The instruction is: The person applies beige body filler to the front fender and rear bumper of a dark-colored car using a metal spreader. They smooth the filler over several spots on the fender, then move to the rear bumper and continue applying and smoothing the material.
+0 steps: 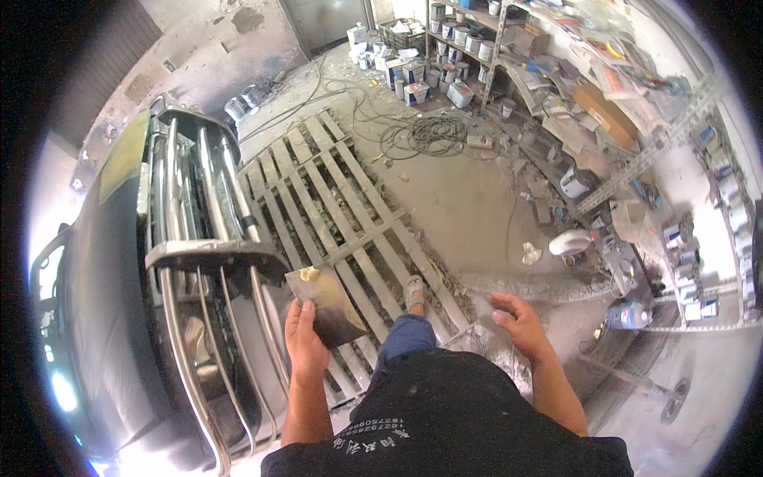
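In my left hand (306, 334) is a flat, dark, stained board (338, 308), its fingers closed on the board's left edge. A small lump of pale yellow paste (308, 274) sits on the board's far corner. My right hand (520, 324) is raised on the other side of my body, thumb and fingers apart and curved, with nothing visible between them. Left of the board stands a frame of shiny metal tubes (208, 171) with a grey crossplate (211, 253). Behind the tubes is a dark vehicle body (103, 294) bearing a yellowish patch (119, 176).
Slatted grating (350, 211) covers the floor ahead, and my foot (415, 294) is on it. A coiled hose (425, 137) lies beyond. Cans (415, 91) crowd the back near cluttered shelves (556, 143) on the right. A clear jug (628, 316) and white bottle (571, 242) are at right.
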`<state>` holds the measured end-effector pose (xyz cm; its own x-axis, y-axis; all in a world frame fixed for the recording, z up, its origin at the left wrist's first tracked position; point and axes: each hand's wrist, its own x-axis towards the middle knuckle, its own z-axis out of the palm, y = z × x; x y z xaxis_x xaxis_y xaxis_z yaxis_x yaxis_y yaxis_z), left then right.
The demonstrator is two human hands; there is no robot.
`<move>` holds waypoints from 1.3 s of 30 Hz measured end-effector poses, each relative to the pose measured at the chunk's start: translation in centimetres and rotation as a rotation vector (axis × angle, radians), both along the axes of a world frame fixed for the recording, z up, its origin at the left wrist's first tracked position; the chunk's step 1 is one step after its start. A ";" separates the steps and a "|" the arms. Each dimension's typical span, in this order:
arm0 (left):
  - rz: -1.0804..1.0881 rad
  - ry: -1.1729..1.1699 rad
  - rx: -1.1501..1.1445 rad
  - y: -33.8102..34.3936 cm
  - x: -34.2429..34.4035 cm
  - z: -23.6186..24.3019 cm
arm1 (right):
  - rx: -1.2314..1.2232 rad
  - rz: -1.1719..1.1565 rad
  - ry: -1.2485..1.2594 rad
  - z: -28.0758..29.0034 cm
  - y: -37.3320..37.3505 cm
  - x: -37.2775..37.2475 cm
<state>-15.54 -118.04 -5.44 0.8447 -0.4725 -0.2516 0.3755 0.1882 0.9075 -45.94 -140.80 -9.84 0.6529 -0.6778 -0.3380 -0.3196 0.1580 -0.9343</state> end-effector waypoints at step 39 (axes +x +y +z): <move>0.475 0.225 -0.184 -47.8 37.2 0.2 | -0.006 0.629 -0.109 0.1 -56.1 58.9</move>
<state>21.70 -165.88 -5.22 0.9105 -0.1063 -0.3996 0.3917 0.5313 0.7512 12.98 -196.91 -9.73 0.9572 -0.1548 -0.2447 -0.2527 -0.0339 -0.9669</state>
